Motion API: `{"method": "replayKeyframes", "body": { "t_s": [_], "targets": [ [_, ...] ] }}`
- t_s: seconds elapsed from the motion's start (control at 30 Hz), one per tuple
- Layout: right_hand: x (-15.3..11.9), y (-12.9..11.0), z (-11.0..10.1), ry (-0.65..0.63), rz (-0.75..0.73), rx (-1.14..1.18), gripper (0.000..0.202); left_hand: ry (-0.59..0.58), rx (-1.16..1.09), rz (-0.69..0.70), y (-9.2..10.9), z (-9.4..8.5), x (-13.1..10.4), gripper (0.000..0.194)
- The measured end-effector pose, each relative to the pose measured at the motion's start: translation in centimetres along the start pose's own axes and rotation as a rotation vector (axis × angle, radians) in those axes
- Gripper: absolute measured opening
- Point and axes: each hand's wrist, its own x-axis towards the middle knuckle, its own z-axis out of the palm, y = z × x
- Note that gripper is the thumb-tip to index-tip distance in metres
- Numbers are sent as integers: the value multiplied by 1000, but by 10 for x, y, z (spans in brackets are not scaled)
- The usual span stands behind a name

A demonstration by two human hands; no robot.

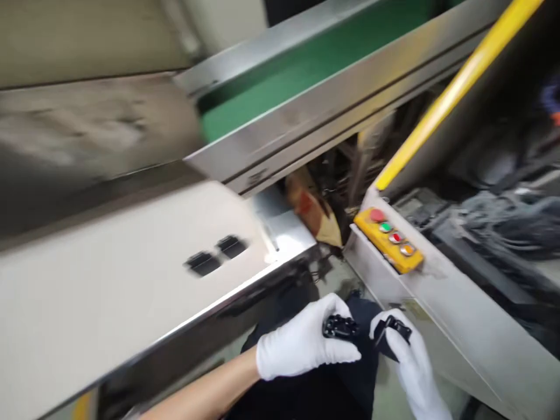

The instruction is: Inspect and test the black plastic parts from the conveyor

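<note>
My left hand (306,341), in a white glove, is closed on a black plastic part (340,327) above my lap. Beside it on the right, my right hand (406,347), also gloved in white, grips another black part (392,333) between thumb and fingers. The two held parts are apart, with a small gap between them. Two more black parts, one (203,263) and another (232,246), lie side by side on the pale work surface (109,291), away from both hands.
A green conveyor belt (306,70) with metal sides runs across the top. To the right are a yellow button box (388,240) on a grey metal panel (472,315) and a slanting yellow bar (459,87). A brown box (312,207) stands under the conveyor.
</note>
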Motion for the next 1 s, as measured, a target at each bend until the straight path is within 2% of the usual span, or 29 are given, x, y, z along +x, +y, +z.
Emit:
{"method": "replayKeyframes", "body": {
  "t_s": [0.07,0.13,0.2,0.27,0.33,0.4,0.47,0.53,0.6,0.67,0.7,0.77,0.83,0.87,0.9,0.93,1.0],
  "targets": [
    [-8,3,58,-149,15,-75,27,197,134,-7,-22,-40,-65,46],
    [-8,-17,115,-308,-38,-167,19,394,211,-4,-36,-84,-129,39],
    [2,-48,171,-443,-196,-253,18,628,290,39,-50,-131,-186,33],
    [19,-78,231,-554,-412,-337,30,872,381,98,-67,-178,-230,33],
    [41,-102,293,-685,-610,-450,33,1024,459,123,-85,-220,-257,42],
    [62,-116,352,-847,-730,-589,29,1085,549,114,-101,-254,-269,53],
    [80,-123,399,-943,-743,-724,30,1087,649,95,-112,-279,-272,60],
    [89,-124,429,-1001,-728,-842,29,1071,716,85,-120,-294,-271,63],
    [91,-121,439,-1022,-743,-912,29,1038,732,83,-123,-300,-272,62],
    [88,-117,431,-988,-794,-904,34,1031,704,91,-124,-294,-276,63],
    [87,-115,421,-951,-827,-869,38,1070,688,107,-123,-287,-277,64],
    [88,-112,390,-839,-884,-777,44,1273,671,205,-117,-263,-275,63],
    [99,-112,351,-669,-909,-729,43,1490,665,381,-107,-233,-261,52],
    [107,-113,332,-570,-906,-742,42,1517,675,463,-100,-219,-248,45],
    [117,-115,315,-482,-895,-780,44,1472,694,519,-92,-207,-231,42],
    [127,-116,301,-420,-879,-837,47,1358,739,536,-83,-198,-211,45],
    [148,-115,285,-411,-842,-972,53,1127,869,494,-68,-192,-166,59]
  ]
}}
